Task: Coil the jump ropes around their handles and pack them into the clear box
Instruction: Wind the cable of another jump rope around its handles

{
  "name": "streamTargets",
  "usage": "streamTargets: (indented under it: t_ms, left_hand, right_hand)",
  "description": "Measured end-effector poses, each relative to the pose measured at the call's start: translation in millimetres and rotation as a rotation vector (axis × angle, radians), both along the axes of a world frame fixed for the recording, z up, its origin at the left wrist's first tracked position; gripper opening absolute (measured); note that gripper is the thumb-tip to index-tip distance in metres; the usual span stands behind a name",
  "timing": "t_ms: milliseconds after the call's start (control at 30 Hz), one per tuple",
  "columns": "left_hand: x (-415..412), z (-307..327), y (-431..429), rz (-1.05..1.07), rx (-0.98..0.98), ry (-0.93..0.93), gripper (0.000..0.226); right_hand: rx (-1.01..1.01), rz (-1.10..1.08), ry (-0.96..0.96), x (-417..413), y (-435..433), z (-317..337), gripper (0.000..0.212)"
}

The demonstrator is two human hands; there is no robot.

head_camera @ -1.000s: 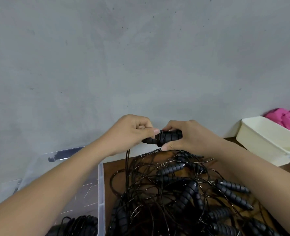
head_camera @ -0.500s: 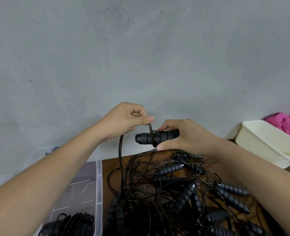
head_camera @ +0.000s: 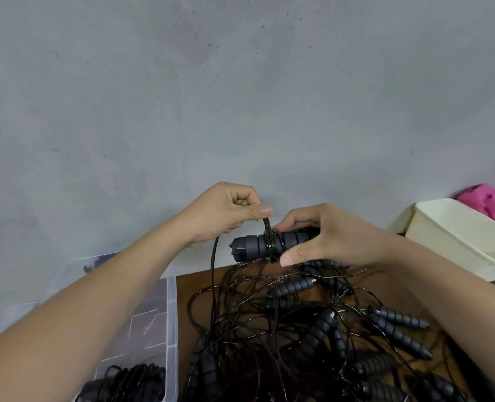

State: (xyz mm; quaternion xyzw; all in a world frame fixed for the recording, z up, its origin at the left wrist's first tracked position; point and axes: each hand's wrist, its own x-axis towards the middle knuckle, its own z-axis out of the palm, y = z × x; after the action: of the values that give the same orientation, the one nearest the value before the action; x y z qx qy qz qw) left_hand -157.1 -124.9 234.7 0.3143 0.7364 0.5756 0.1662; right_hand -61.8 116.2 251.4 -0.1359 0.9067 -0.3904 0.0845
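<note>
Though close, left hand (head_camera: 226,211) above right hand (head_camera: 332,237).

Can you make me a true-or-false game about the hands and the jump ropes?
1. The right hand grips a black handle. True.
2. The left hand is empty. False: it pinches the cord looped round that handle.
3. The clear box holds a coiled rope. True.
4. The pink cloth lies inside the clear box. False: it lies by the white tub.
5. Loose ropes lie tangled on the table. True.
</note>
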Motion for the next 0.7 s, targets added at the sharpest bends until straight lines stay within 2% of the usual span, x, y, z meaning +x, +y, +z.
streamTargets:
  t_ms: [200,367,500,600,700]
  left_hand:
    - [-1.9,-11.4,-8.0,-0.009,0.024,-0.011,0.028]
    - [7.2,-22.3,-10.3,0.053,0.111,-0.086,0.049]
    - [8.5,-27.9,-19.4,0.151,0.141,-0.176,0.025]
    - [11.9,-35.0,-29.4,0.130,0.128,-0.266,0.044]
    - [20.1,-39.6,-29.6,0.152,0.134,-0.277,0.030]
  right_hand:
    - [-0.066,-0.052,0.037,10.9,-7.1,-2.2,0.047]
    - [-0.299,-0.040,0.008,10.8,-12.6,3.3,0.036]
    - [-0.426,-0.003,-0.032,0.9,-24.1,2.2,0.034]
    - [-0.577,0.056,-0.079,-6.5,-35.9,3.1,0.029]
    - [-0.602,0.026,-0.023,-14.5,-48.4,7.9,0.031]
